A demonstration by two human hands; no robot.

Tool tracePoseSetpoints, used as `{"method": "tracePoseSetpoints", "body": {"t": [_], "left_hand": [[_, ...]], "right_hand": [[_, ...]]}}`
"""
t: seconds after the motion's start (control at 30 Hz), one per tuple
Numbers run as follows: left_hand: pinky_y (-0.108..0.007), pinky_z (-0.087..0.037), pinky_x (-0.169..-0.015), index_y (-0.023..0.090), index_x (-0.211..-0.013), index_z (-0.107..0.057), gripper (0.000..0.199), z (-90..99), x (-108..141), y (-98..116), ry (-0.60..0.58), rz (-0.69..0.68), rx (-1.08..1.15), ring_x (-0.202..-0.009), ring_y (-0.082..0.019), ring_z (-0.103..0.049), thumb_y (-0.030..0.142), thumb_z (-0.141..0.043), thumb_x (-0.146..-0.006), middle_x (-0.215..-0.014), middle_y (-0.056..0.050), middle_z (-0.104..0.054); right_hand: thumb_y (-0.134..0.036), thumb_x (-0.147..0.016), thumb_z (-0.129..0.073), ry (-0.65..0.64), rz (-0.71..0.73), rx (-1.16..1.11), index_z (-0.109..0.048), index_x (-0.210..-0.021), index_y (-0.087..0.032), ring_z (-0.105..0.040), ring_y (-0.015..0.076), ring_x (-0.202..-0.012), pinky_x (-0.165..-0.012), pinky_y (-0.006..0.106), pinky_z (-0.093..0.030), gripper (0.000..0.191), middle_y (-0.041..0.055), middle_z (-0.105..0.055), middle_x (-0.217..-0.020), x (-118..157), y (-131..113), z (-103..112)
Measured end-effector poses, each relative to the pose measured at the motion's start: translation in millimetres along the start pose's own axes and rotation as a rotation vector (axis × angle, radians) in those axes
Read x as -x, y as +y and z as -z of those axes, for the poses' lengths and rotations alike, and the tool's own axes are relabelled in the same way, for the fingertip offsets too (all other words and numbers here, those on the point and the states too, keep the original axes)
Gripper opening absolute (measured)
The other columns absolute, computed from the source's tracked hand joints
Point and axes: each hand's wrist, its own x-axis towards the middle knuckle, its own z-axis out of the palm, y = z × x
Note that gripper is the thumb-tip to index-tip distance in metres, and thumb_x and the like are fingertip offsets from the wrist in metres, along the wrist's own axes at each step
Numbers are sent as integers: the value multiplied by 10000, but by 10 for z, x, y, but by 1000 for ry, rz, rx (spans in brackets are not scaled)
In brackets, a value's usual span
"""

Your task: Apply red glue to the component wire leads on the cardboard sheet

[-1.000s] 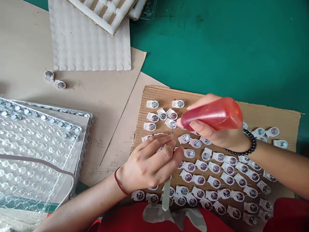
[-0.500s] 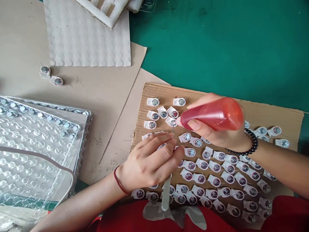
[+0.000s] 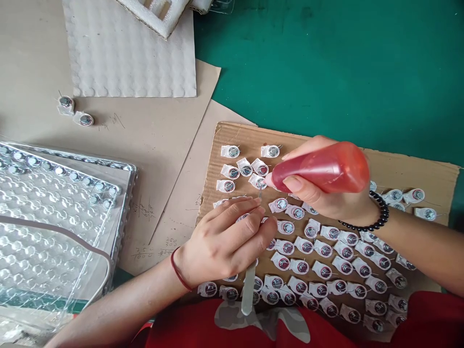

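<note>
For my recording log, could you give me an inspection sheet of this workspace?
Surface: green tabletop, partly covered by brown paper with handwriting.
Work things: round wired components in rough rows on corrugated cardboard; red squeeze bottle, nozzle at one component.
Clutter: clear plastic trays, dimpled sheet, white-topped frame, two components apart on the paper.
Hands: left holds a flat-handled, thin-tipped tool; right grips the bottle.
Cables: grey cord across the trays.
Surroundings: red clothing at the near edge.
</note>
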Motion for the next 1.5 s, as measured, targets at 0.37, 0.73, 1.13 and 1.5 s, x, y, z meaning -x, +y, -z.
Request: {"method": "tracePoseSetpoints", "body": {"t": [0.37, 0.73, 1.13, 1.5], "left_hand": [[-317, -553, -810, 116, -939, -610, 210, 4, 18, -2, -13, 15, 1, -955, -194, -599, 142, -421, -851, -878, -57, -643], [-349, -570, -769, 97, -944, -615, 198, -9, 27, -11, 1, 9, 30, -946, -229, -602, 130, -455, -833, -900, -71, -638], [-338, -568, -770, 101, -942, -615, 193, -27, 31, -18, 10, 22, 42, -944, -224, -602, 140, -460, -835, -896, -68, -637], [-287, -564, -771, 127, -939, -606, 185, -3, 41, -5, 9, 33, 12, -921, -179, -609, 153, -452, -841, -853, -29, -653]], "right_hand": [[-303, -674, -632, 39, 28, 102, -581, -703, -160, -571, 71, -701, -615, 214, -482, 155, 14, -600, -791, -14, -11, 3], [-294, -676, -641, 26, -17, 75, -603, -737, -193, -580, 68, -746, -697, 221, -493, 125, -16, -603, -822, -1, -39, 17], [-284, -680, -638, 37, -21, 83, -590, -748, -182, -586, 59, -732, -696, 205, -497, 131, -17, -597, -818, 3, -30, 20], [-393, -691, -603, 42, -102, 191, -622, -702, -198, -579, 84, -732, -647, 254, -481, 197, 4, -618, -781, 16, -25, 41]]}}
